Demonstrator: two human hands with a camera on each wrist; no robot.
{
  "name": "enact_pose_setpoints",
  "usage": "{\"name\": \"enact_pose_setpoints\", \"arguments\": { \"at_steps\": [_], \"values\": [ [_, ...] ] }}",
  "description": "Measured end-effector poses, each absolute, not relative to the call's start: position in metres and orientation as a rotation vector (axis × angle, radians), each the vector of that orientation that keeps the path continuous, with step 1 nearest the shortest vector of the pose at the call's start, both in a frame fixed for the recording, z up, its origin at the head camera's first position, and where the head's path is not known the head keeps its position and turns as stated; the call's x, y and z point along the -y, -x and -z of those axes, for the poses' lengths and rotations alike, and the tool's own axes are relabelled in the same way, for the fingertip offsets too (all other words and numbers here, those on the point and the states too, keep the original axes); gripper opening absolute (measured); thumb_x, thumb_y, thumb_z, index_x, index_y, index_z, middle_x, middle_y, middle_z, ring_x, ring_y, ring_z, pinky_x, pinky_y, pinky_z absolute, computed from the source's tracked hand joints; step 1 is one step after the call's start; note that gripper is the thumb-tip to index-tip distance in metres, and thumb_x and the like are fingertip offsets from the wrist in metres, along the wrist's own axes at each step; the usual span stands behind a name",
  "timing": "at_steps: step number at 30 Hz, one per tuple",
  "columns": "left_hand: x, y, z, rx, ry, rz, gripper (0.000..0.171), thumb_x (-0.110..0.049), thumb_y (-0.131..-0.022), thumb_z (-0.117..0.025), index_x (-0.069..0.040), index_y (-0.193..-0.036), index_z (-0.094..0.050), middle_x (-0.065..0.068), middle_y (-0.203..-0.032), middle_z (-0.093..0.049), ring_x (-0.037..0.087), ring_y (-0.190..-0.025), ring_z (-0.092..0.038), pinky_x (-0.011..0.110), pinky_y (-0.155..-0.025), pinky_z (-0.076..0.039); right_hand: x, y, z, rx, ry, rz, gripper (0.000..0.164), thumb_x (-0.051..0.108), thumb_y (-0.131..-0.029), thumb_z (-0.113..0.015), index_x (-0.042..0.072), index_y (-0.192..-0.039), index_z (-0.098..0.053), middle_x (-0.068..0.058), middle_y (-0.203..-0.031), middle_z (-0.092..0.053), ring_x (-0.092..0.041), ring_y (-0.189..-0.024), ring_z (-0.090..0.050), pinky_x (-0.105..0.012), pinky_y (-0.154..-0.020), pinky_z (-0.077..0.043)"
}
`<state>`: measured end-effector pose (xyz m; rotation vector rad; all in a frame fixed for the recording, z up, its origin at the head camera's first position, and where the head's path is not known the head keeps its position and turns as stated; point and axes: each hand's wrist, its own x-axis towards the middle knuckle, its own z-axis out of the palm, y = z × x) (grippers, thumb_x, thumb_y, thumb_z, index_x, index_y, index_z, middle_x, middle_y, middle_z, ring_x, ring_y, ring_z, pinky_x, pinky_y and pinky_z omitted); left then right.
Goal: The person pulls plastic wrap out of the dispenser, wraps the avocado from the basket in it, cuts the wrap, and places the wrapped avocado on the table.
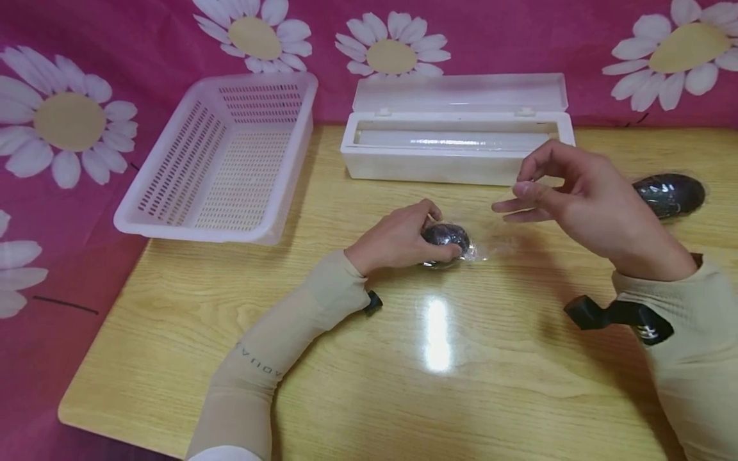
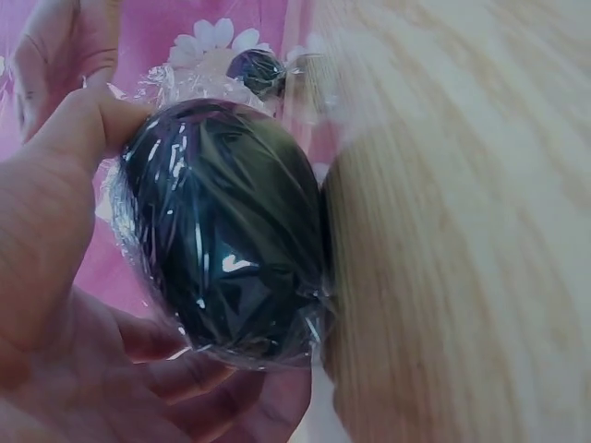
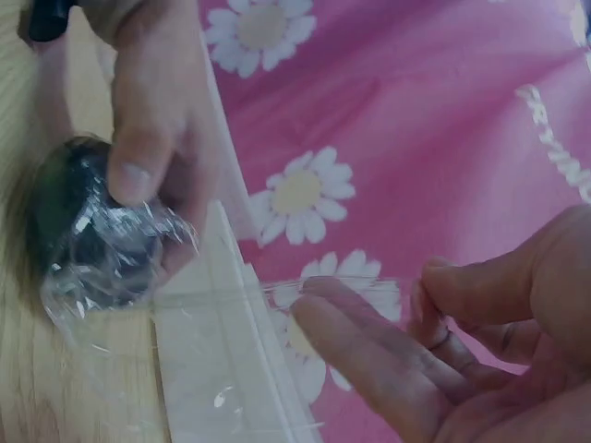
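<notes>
My left hand (image 1: 398, 238) grips a dark, egg-shaped thing (image 1: 446, 238) wrapped in cling film, low at the tabletop. In the left wrist view the wrapped thing (image 2: 226, 235) looks glossy and blackish-green, with creased film around it; thumb and fingers lie on opposite sides. My right hand (image 1: 599, 202) is raised to the right of it, thumb and index finger pinching the end of the cling film (image 3: 346, 284). This thin, clear film stretches from the wrapped thing to those fingertips, the other fingers held out loosely.
Behind the hands stands a white dispenser box (image 1: 426, 165), lid up, with a film roll (image 1: 455, 139) inside. A white slotted basket (image 1: 277, 211) sits at the back left. Another dark, film-wrapped thing (image 1: 671, 194) lies beyond the right wrist. A pink flowered cloth (image 1: 490, 38) hangs behind the table (image 1: 357, 397).
</notes>
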<state>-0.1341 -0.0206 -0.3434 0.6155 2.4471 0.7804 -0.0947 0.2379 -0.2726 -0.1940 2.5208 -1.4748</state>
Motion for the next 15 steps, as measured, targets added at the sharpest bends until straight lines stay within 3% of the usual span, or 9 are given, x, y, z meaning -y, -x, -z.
{"name": "enact_pose_setpoints", "arguments": {
  "at_steps": [7, 12, 15],
  "values": [
    [0.022, 0.137, 0.345, -2.447, -0.597, -0.809, 0.067, -0.062, -0.088, -0.072, -0.015, -0.133, -0.053, 0.001, -0.114, -0.066, 0.015, -0.1, -0.063, 0.025, -0.082, -0.05, -0.207, 0.082, 0.272, -2.516, 0.382, 1.57, 0.006, 0.002, -0.103, -0.056, 0.002, -0.109, -0.058, -0.004, -0.104, -0.062, -0.004, -0.093, -0.078, -0.026, -0.074, -0.064],
    [0.024, 0.139, 0.347, -2.436, -0.588, -0.826, 0.068, -0.065, -0.086, -0.071, -0.017, -0.131, -0.053, 0.0, -0.111, -0.067, 0.015, -0.097, -0.064, 0.026, -0.08, -0.051, -0.191, 0.071, 0.275, -2.562, 0.545, 1.519, 0.009, -0.002, -0.098, -0.063, 0.003, -0.106, -0.06, -0.006, -0.101, -0.066, -0.004, -0.087, -0.077, -0.025, -0.07, -0.064],
    [0.026, 0.14, 0.347, -2.429, -0.588, -0.824, 0.068, -0.066, -0.088, -0.069, -0.017, -0.133, -0.053, 0.0, -0.113, -0.067, 0.015, -0.098, -0.063, 0.027, -0.082, -0.051, -0.182, 0.065, 0.28, -2.667, 0.737, 1.439, 0.014, -0.003, -0.095, -0.069, 0.007, -0.102, -0.063, -0.005, -0.094, -0.07, 0.002, -0.073, -0.071, -0.018, -0.061, -0.058]
  ]
}}
